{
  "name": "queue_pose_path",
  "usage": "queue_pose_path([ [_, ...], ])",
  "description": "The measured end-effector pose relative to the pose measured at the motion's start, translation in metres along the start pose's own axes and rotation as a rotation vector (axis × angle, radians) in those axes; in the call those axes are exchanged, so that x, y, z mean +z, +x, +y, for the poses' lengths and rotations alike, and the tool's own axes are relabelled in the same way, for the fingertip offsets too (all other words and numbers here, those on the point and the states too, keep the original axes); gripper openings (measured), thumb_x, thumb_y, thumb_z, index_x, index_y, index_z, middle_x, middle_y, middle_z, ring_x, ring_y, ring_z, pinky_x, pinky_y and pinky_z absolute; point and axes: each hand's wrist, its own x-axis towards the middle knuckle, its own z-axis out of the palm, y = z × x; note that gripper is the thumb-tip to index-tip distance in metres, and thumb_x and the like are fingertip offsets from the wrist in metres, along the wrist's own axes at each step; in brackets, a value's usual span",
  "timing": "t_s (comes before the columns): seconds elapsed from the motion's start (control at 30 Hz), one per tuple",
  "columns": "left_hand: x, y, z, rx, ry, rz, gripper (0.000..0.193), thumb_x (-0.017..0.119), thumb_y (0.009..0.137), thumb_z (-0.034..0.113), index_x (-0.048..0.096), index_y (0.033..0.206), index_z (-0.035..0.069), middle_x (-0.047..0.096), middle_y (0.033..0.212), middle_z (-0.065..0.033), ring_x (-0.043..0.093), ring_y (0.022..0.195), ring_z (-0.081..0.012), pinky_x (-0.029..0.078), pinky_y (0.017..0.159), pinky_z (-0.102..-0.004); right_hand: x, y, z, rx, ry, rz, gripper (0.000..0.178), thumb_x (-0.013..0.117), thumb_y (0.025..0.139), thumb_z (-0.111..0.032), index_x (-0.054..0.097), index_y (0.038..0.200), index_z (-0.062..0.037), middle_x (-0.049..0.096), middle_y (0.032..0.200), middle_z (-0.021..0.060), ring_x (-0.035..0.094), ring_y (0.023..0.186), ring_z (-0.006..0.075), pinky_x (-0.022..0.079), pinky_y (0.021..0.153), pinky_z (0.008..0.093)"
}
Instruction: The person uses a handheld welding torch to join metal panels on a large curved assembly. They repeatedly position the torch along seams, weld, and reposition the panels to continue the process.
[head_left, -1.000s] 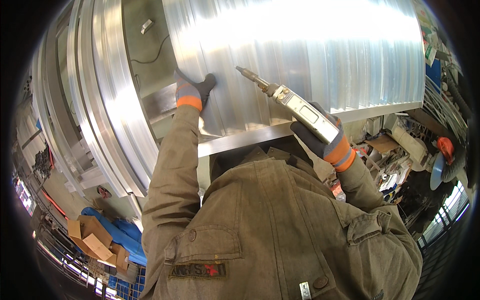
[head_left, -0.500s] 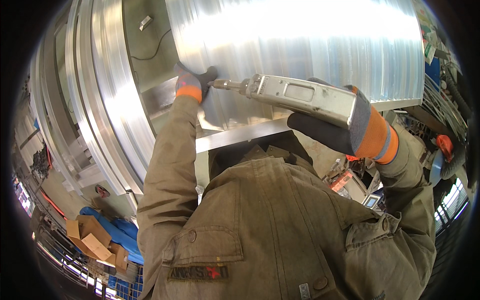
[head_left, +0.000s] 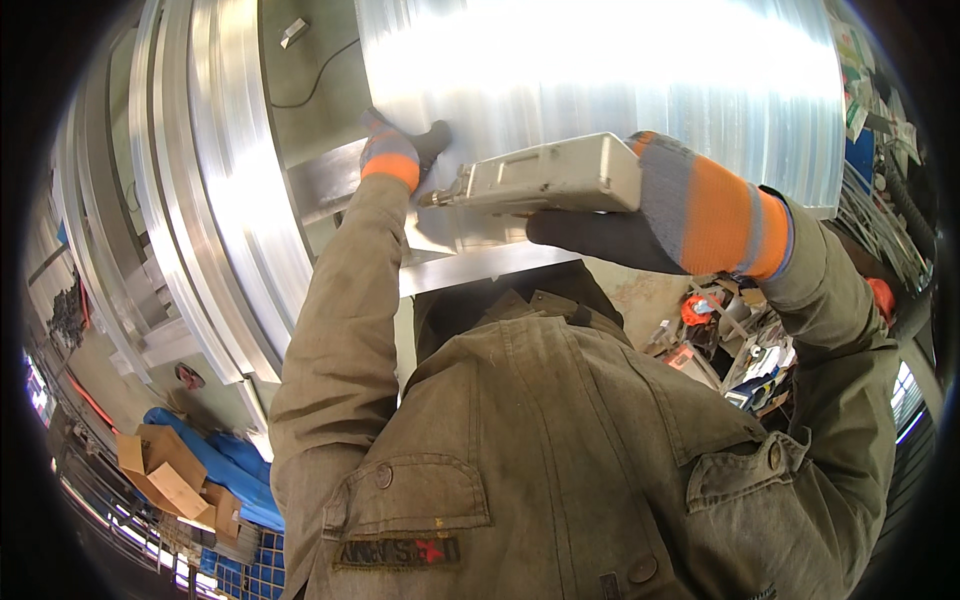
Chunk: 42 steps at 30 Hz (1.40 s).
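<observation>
My right hand, in an orange and grey glove with dark fingers, grips a boxy silver power tool. Its narrow metal nose points left, close to my left hand. My gloved left hand rests at the left edge of a wide layer of shiny ribbed aluminium profiles. The thumb is spread over the metal, away from the fingers, which partly hide from view. Whether the tool's tip touches the metal cannot be made out. Along the near side runs a flat metal strip.
Long aluminium profiles lie to the left, with a grey crossbar between them and the ribbed layer. An open cardboard box and blue wrapped material sit at lower left. Loose tools and parts clutter the right.
My right hand has swung the tool down and to the left, so its nose sits lower and its end faces me more. My left hand has shifted slightly right in the picture.
</observation>
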Motion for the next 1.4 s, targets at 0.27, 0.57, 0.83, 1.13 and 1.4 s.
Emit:
queue_pose_path([
  [0.27, -0.007, -0.017, 0.016, -0.019, 0.090, 0.025, 0.117, 0.084, 0.072, 0.062, 0.034, 0.153, -0.007, 0.064, 0.144, -0.0286, 0.066, 0.131, -0.0395, 0.052, 0.110, -0.0427, 0.015, 0.032, 0.009, 0.174, 0.046, -0.320, 0.036, 0.077, 0.101, -0.023, 0.074, 0.129, -0.0007, 0.079, 0.111, 0.0185, 0.077, 0.102, 0.0278, 0.062, 0.087, 0.0365],
  [0.57, 0.006, 0.004, -0.003, 0.049, 0.030, 0.045, 0.111, 0.083, 0.076, 0.067, 0.050, 0.149, -0.009, 0.069, 0.141, -0.0259, 0.068, 0.131, -0.0410, 0.054, 0.110, -0.0435, 0.039, 0.067, 0.032, 0.250, -0.138, -0.634, 0.058, 0.070, 0.105, -0.009, 0.049, 0.158, -0.0030, 0.064, 0.144, 0.0091, 0.064, 0.130, 0.0149, 0.056, 0.109, 0.0270],
  [0.83, 0.006, 0.006, 0.000, -0.002, -0.015, -0.011, 0.118, 0.089, 0.068, 0.052, 0.026, 0.152, -0.002, 0.067, 0.138, -0.0249, 0.069, 0.126, -0.0387, 0.054, 0.108, -0.0428, 0.039, 0.082, 0.015, 0.458, -0.026, -0.669, 0.060, 0.071, 0.104, -0.010, 0.048, 0.160, -0.0041, 0.062, 0.146, 0.0090, 0.064, 0.131, 0.0142, 0.056, 0.108, 0.0259],
  [1.13, 0.021, 0.024, -0.014, 0.095, 0.046, 0.017, 0.122, 0.087, 0.073, 0.058, 0.027, 0.156, -0.009, 0.066, 0.140, -0.0294, 0.067, 0.130, -0.0410, 0.052, 0.111, -0.0429, 0.033, 0.094, -0.003, 0.776, 0.196, -0.673, 0.062, 0.072, 0.104, -0.011, 0.047, 0.161, -0.0054, 0.060, 0.149, 0.0089, 0.063, 0.132, 0.0134, 0.056, 0.107, 0.0247],
  [1.4, 0.064, 0.097, -0.056, 0.374, 0.104, -0.041, 0.133, 0.087, 0.074, 0.058, 0.019, 0.162, -0.013, 0.065, 0.141, -0.0333, 0.065, 0.133, -0.0424, 0.050, 0.113, -0.0422, 0.046, 0.095, 0.009, 0.690, 0.204, -0.622, 0.052, 0.074, 0.096, -0.025, 0.055, 0.141, -0.0080, 0.059, 0.125, 0.0068, 0.061, 0.109, 0.0168, 0.052, 0.094, 0.0318],
])
